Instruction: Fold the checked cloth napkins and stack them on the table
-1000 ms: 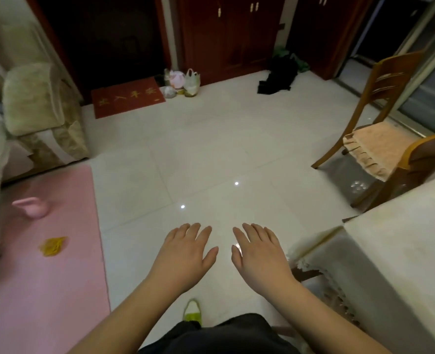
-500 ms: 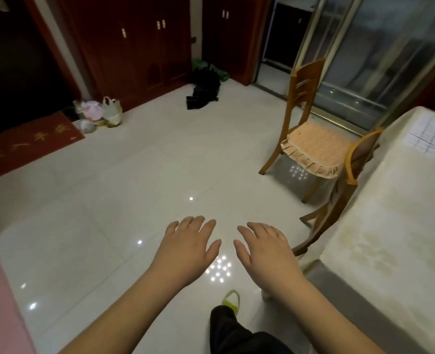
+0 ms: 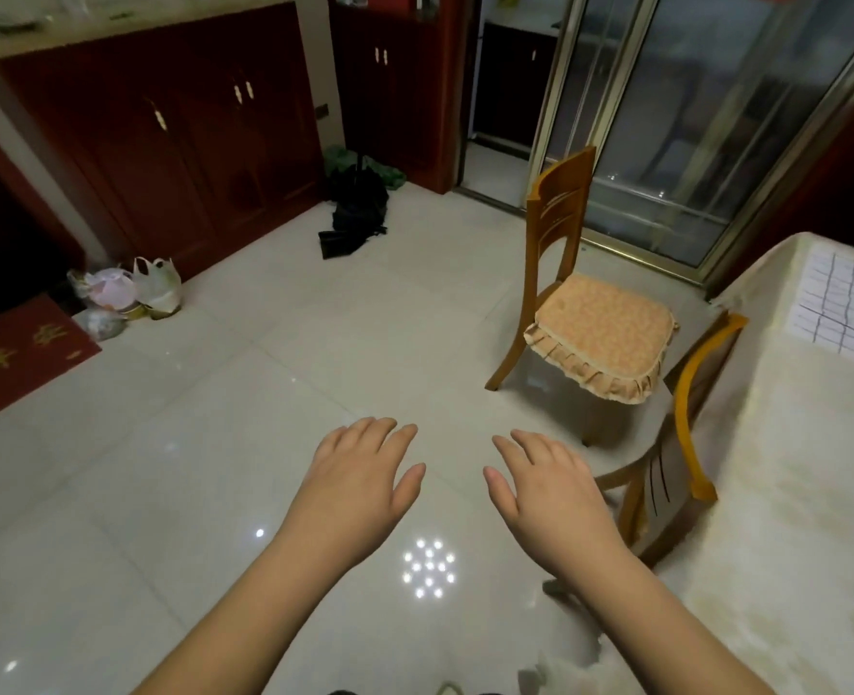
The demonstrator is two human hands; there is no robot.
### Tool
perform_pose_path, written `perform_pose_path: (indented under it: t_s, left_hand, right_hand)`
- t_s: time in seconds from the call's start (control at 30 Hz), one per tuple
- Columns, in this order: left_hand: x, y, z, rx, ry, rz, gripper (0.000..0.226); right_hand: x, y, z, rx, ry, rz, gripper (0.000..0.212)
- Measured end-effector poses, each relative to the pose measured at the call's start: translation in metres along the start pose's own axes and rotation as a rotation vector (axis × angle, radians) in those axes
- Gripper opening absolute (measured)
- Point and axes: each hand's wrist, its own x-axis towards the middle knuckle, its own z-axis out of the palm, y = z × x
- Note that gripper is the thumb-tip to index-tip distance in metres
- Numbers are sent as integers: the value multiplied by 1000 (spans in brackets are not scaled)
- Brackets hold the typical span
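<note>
A white checked cloth napkin (image 3: pixel 842 306) lies flat at the far right on the table (image 3: pixel 786 484), which wears a cream cloth. My left hand (image 3: pixel 359 486) and my right hand (image 3: pixel 547 489) hover side by side over the tiled floor, palms down, fingers straight, holding nothing. Both hands are well to the left of the table and far from the napkin.
Two wooden chairs stand by the table: one with a peach cushion (image 3: pixel 600 328) farther off, another (image 3: pixel 675 464) tucked against the table edge. Red cabinets (image 3: pixel 174 143), plastic bags (image 3: pixel 129 293), a black bag (image 3: pixel 354 208) and a red doormat (image 3: pixel 18 353) line the far floor.
The view has swung to the right: the pink mat and sofa have left the frame, and the table, chairs and checked napkin have come in. Both hands stay flat and empty.
</note>
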Motion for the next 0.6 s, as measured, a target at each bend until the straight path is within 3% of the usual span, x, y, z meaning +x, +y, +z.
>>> perform_pose_path:
  t_s: [0.37,0.6]
  left_hand:
    - [160,-120,-6,-52,4,-66,66]
    - [263,-196,-21,-4,58,-1,50]
  right_hand:
    - [204,-56,-40,-43,72,-74,53]
    - [320,-93,-61,-59,70,-36,52]
